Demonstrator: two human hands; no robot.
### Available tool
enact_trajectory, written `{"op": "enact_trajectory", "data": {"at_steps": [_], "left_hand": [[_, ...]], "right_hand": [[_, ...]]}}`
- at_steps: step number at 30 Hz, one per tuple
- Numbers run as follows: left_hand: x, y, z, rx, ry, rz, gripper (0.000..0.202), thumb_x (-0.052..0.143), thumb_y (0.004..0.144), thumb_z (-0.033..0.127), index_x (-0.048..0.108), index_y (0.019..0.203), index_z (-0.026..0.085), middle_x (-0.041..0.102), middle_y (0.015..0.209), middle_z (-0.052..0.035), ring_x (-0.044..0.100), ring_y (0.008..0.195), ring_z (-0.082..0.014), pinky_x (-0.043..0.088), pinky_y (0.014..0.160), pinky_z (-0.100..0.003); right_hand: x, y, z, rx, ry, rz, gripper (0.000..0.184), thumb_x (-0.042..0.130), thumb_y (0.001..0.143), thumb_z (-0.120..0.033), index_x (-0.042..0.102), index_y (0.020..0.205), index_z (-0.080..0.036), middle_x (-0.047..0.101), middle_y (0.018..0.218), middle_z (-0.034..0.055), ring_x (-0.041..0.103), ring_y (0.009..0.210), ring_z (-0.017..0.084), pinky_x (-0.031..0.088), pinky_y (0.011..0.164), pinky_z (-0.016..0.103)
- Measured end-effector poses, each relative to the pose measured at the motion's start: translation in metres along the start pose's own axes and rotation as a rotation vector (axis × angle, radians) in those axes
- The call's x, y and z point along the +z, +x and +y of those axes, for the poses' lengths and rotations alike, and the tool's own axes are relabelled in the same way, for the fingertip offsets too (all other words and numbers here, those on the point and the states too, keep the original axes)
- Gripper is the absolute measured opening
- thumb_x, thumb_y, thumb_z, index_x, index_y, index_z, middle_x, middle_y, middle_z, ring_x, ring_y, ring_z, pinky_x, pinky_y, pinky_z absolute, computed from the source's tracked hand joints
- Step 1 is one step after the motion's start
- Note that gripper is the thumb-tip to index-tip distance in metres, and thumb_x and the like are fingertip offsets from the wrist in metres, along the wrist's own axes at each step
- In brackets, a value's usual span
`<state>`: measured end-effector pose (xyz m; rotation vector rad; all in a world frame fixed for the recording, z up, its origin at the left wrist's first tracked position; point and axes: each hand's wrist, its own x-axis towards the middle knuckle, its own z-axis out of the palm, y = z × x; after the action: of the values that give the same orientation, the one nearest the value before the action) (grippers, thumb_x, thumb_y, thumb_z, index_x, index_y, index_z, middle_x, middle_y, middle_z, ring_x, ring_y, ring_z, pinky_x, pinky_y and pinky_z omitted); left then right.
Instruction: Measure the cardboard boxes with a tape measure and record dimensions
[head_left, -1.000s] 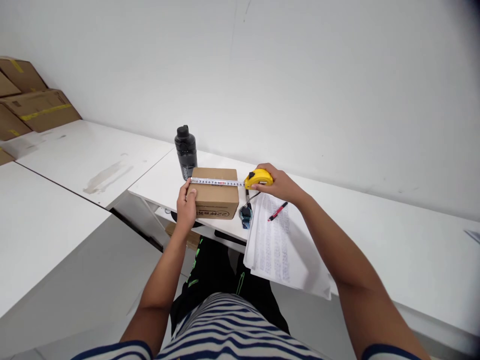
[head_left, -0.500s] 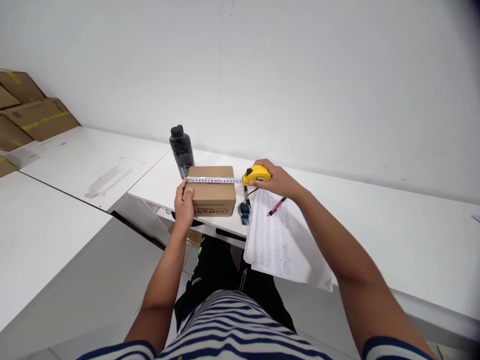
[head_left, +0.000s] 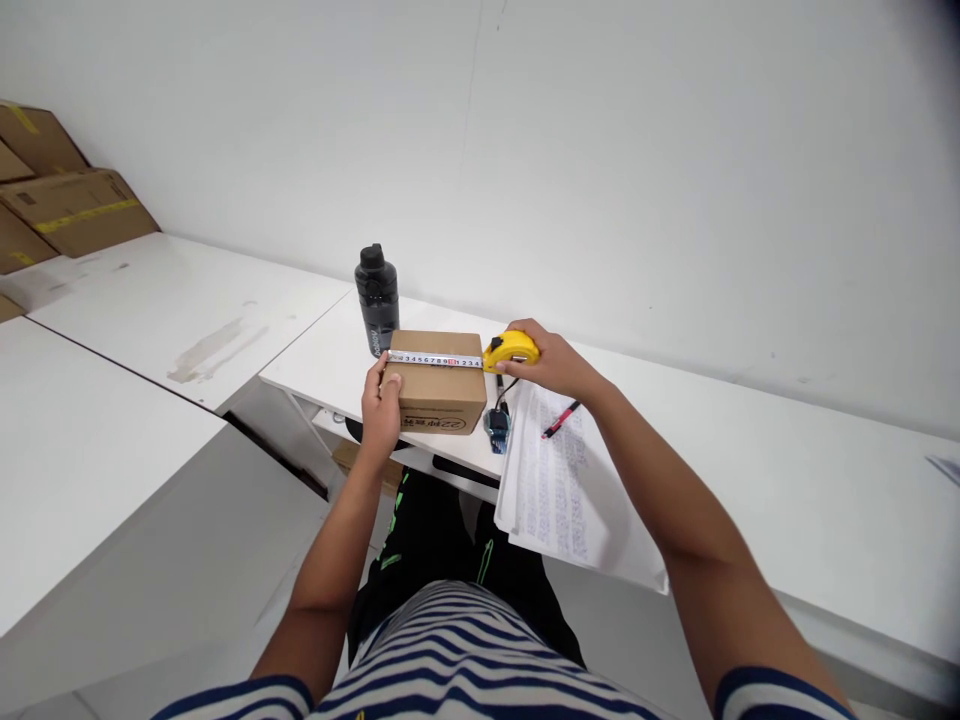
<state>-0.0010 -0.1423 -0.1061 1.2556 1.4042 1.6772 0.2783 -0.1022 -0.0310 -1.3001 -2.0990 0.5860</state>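
Observation:
A small cardboard box (head_left: 442, 390) with dark print on its front sits on the white table. Across its top lies the white blade of a yellow tape measure (head_left: 513, 347). My left hand (head_left: 381, 408) grips the box's left edge and pins the blade's end there, with the thumb on the near side. Closed around the tape measure's case is my right hand (head_left: 551, 358), beside the box's right edge. The case touches or nearly touches that edge; I cannot tell which.
A dark water bottle (head_left: 377, 300) stands behind the box. To the right are a small device with a cable (head_left: 497, 425), handwritten papers (head_left: 555, 490) overhanging the table edge, and a red and black pen (head_left: 561, 420). Large cardboard boxes (head_left: 79, 212) are stacked at far left.
The tape measure's case has come closer to the box, leaving less blade drawn out. The left hand keeps its hold on the box, and the view has shifted slightly.

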Motion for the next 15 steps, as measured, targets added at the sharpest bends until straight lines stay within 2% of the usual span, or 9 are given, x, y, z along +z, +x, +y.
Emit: {"op": "enact_trajectory", "data": {"at_steps": [6,15], "left_hand": [[-0.003,-0.004,-0.004,-0.03,-0.094,-0.061,0.049,0.053,0.093,0.033,0.052,0.14,0.023,0.052,0.149,-0.006,0.046,0.139,-0.0236,0.034,0.118,-0.037],[-0.002,-0.003,-0.008,-0.021,-0.126,-0.073,0.051,0.055,0.092,0.04,0.052,0.141,0.025,0.052,0.149,-0.0067,0.046,0.138,-0.0258,0.034,0.118,-0.039]], "right_hand": [[0.003,0.0,-0.008,-0.039,-0.034,0.033,0.052,0.071,0.076,-0.056,0.053,0.115,-0.026,0.069,0.1,0.0037,0.064,0.081,0.021,0.05,0.07,0.034],[0.024,0.012,-0.035,-0.099,-0.096,0.031,0.051,0.068,0.08,-0.057,0.054,0.117,-0.026,0.07,0.107,0.0044,0.066,0.088,0.023,0.049,0.074,0.036]]}}
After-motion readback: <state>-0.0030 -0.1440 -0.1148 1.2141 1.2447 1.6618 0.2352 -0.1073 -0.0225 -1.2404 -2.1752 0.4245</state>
